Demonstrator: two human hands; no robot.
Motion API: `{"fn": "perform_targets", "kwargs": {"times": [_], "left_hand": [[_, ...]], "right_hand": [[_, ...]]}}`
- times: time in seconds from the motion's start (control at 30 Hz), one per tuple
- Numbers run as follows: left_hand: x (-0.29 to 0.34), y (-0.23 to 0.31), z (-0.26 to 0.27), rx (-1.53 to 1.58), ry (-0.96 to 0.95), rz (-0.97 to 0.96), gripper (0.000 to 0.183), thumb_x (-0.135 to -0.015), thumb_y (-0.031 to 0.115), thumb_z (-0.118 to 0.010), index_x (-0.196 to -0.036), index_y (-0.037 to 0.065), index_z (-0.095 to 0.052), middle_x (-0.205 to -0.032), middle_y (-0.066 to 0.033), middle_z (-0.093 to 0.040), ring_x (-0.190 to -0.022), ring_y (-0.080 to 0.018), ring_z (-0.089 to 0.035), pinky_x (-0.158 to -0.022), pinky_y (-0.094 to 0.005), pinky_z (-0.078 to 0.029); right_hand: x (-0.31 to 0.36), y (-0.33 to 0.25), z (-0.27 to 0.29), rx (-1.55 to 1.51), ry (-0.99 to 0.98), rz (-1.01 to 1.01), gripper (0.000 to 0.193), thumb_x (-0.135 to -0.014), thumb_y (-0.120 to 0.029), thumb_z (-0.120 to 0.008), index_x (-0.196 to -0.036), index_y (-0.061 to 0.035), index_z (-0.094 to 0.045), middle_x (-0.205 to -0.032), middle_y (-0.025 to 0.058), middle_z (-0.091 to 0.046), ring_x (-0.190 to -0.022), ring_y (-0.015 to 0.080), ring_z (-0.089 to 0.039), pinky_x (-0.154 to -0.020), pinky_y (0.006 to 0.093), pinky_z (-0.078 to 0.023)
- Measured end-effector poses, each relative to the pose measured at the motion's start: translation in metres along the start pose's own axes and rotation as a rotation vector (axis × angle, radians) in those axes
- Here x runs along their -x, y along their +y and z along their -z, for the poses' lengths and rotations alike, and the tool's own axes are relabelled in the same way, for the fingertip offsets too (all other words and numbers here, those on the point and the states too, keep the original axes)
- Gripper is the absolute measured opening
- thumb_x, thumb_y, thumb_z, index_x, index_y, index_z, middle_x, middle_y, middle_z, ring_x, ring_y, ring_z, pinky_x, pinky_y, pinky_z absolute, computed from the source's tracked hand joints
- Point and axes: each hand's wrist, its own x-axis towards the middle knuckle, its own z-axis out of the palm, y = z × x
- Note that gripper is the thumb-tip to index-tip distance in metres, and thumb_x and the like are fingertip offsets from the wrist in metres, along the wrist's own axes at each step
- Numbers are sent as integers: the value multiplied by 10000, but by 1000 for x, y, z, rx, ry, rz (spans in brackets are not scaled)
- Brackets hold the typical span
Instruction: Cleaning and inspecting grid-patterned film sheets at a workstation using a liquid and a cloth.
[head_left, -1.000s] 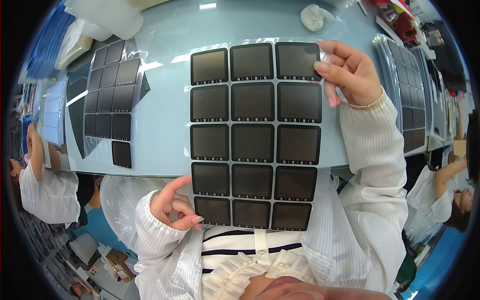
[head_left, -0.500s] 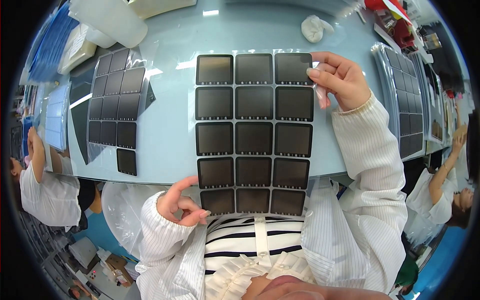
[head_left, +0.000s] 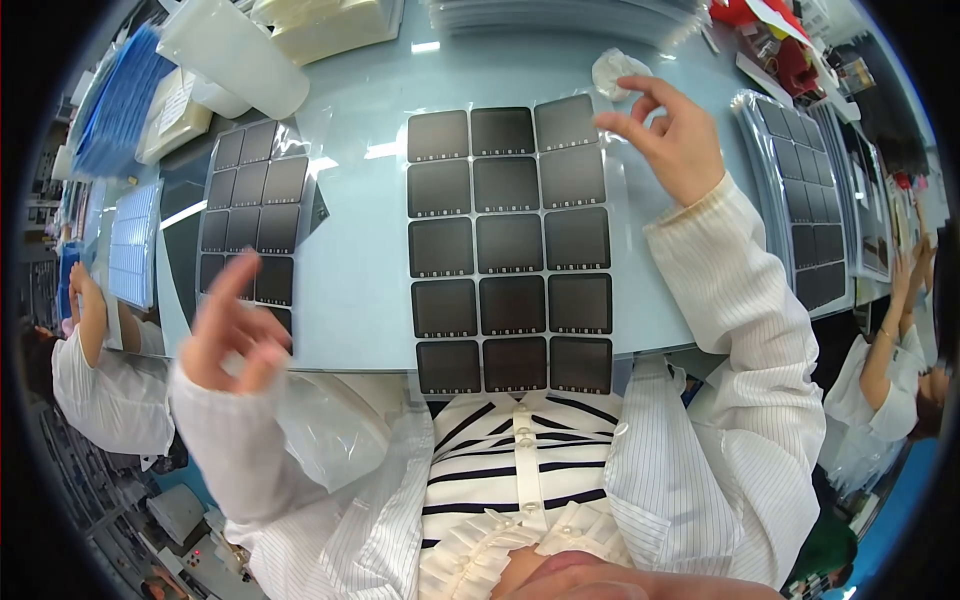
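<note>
In front of me lies a clear sheet holding several dark, square panels (head_left: pixel 509 244) in rows of three; its near end overhangs the table edge. My right hand (head_left: pixel 672 138) is above its far right corner. The thumb and index finger are apart there, with nothing between them. My left hand (head_left: pixel 232 330), blurred by motion, is over the near end of a second sheet of dark panels (head_left: pixel 265 181) at the left. Its index finger points outward and nothing shows in its grasp. The hand hides part of the lowest panels.
A crumpled white wad (head_left: pixel 612 72) lies beyond my right hand. Stacked panel sheets (head_left: pixel 805 205) stand at the right. At the far left are a translucent container (head_left: pixel 235 58), blue sheets (head_left: pixel 118 100) and a ribbed tray (head_left: pixel 133 245). People sit at both sides.
Both hands have let go of the middle sheet, which now lies slightly farther away. My left hand has swung left to the other sheet. My right hand has risen off the corner.
</note>
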Motion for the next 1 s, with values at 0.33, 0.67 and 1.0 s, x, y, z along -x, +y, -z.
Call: {"fn": "perform_targets", "kwargs": {"times": [0.33, 0.67, 1.0], "left_hand": [[-223, -76, 45, -167, 565, 3, 1222, -504, 466, -841, -1354, -50, -131, -1332, -215, -322, -1168, -337, -422, -956, -408, -390], [-233, -55, 0, -247, 881, -230, 813, -558, 335, -842, -1170, -24, -445, -1064, -168, -565, -975, -268, -569, -869, -352, -439], [-158, 26, -12, -526, 694, -507, 756, -558, 277, -844, -1185, 40, -495, -1016, -132, -612, -915, -256, -607, -823, -337, -468]], "right_hand": [[-41, 39, -19, 269, 197, 84, 409, -729, -323, -690, -1036, -61, -627, -903, 137, -574, -705, 272, -597, -650, 345, -476], [-39, 34, -25, 117, 242, 71, 358, -683, -288, -700, -989, -105, -661, -849, 140, -574, -701, 303, -578, -662, 356, -469], [-15, -12, -12, -968, -223, -325, 315, -839, -274, -623, -985, 4, -618, -703, -35, -491, -505, 25, -371, -443, 180, -259]]}}
